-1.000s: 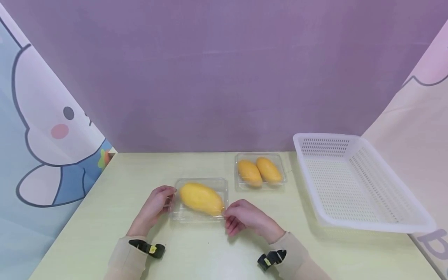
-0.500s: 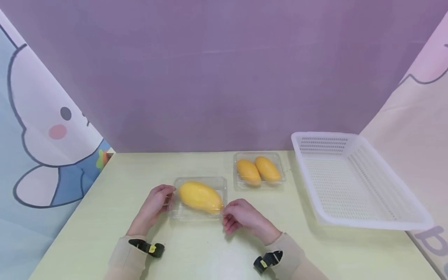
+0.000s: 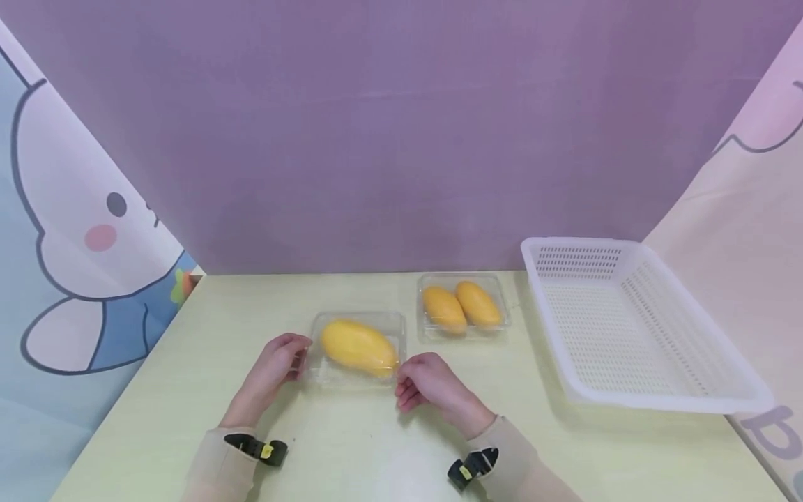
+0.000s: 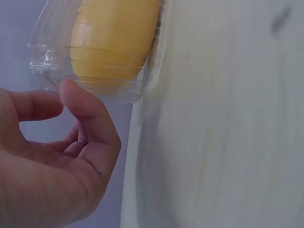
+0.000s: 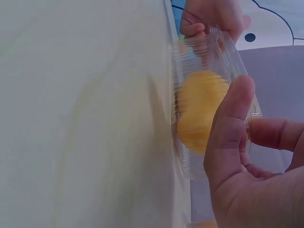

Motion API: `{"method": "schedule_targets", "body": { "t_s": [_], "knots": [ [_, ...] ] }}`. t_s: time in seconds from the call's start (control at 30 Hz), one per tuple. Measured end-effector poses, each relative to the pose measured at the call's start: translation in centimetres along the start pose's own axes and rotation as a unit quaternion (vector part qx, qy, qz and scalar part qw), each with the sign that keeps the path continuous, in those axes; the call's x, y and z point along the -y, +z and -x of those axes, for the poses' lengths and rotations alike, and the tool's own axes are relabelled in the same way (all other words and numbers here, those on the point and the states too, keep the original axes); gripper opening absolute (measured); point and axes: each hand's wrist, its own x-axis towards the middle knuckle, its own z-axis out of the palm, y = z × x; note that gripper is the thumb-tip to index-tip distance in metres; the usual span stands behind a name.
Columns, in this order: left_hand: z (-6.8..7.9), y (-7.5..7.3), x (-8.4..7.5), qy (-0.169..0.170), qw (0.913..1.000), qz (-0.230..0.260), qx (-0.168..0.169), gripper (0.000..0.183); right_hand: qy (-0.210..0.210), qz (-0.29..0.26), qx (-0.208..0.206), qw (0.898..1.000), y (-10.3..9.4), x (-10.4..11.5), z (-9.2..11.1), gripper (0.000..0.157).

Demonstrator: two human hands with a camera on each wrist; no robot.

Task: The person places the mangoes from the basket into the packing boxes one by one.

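In the head view a clear plastic clamshell box (image 3: 357,383) with one large yellow mango (image 3: 358,346) inside lies between the hands at the table's middle. My left hand (image 3: 276,362) pinches its left rim between thumb and index finger, the other fingers curled below. At the near right corner, my right hand (image 3: 434,388) pinches the rim the same way. The left wrist view shows the thumb and fingertip at the edge of the box (image 4: 47,61). Whether the box's base touches the table cannot be told.
A smaller clear box (image 3: 461,333) with two orange-yellow mangoes (image 3: 478,304) sits behind, to the right. A white perforated plastic basket (image 3: 665,402) stands at the right of the pale table (image 3: 351,446). A purple panel (image 3: 376,139) rises at the back.
The box with the large mango has shifted slightly away from me, both hands moving along with it. The smaller box and basket keep their places; the whole view drifts a little.
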Motion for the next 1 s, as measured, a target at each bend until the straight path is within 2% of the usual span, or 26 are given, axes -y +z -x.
{"method": "schedule_targets", "body": {
  "t_s": [0.47,0.67,0.8,1.0],
  "knots": [
    [1.7,-0.3,-0.6,0.007,0.9985,-0.040,0.037,0.033,0.007,0.011,-0.017,1.000,-0.6,0.4,-1.2,0.017],
    [2.2,-0.2,-0.4,0.003,0.9963,-0.053,0.068,0.044,0.009,0.014,-0.024,1.000,-0.7,0.5,-1.3,0.017],
    [2.2,0.2,-0.6,0.004,0.9961,-0.042,0.077,0.049,0.010,0.026,-0.025,0.999,-0.8,0.7,-1.3,0.018],
    [1.9,0.7,-0.5,0.003,0.9979,-0.007,0.064,0.048,0.010,0.031,-0.024,0.999,-0.9,0.7,-1.5,0.019]
  ]
}}
